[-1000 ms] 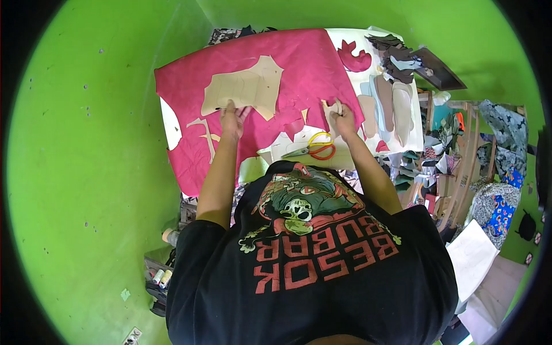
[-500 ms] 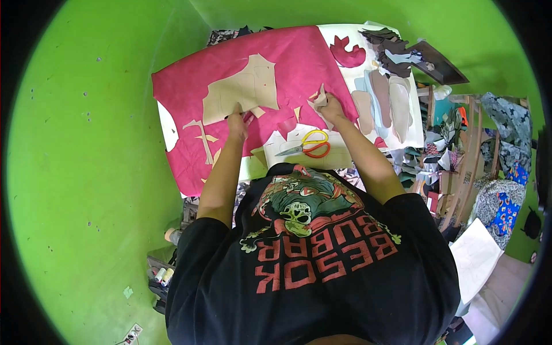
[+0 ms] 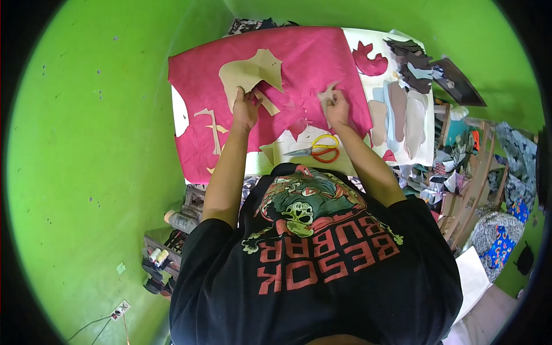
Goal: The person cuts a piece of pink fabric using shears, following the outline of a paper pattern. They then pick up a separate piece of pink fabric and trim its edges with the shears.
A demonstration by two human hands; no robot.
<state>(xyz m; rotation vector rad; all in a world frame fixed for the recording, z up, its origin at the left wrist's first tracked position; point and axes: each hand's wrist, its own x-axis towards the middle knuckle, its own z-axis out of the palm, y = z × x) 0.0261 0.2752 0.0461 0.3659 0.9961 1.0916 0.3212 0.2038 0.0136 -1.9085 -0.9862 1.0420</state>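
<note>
My left hand (image 3: 246,110) grips the near edge of a large tan sheet (image 3: 247,72), thumb on top. The sheet is bent up off the red material (image 3: 310,52), which covers much of the table. Over to the right, my right hand (image 3: 338,107) is closed on a small beige scrap (image 3: 325,102), blurred at its edges. A narrow tan strip (image 3: 268,104) lies just right of my left hand. Nearer my body, scissors (image 3: 316,150) with one yellow and one red handle rest on a pale sheet. Thin beige offcuts (image 3: 216,131) lie to the left.
Shoe-sole-shaped pieces (image 3: 397,112) line the table's right side, with a stack of dark pieces (image 3: 409,60) behind them. A curved red piece (image 3: 369,59) lies at the back. Heaped scraps (image 3: 448,167) and a wooden rack (image 3: 471,190) stand at right. A green wall (image 3: 86,172) borders the left.
My left hand has raised the near edge of the tan sheet, which lay flatter before. My right hand still holds the beige scrap, now turned differently. The whole view has shifted slightly.
</note>
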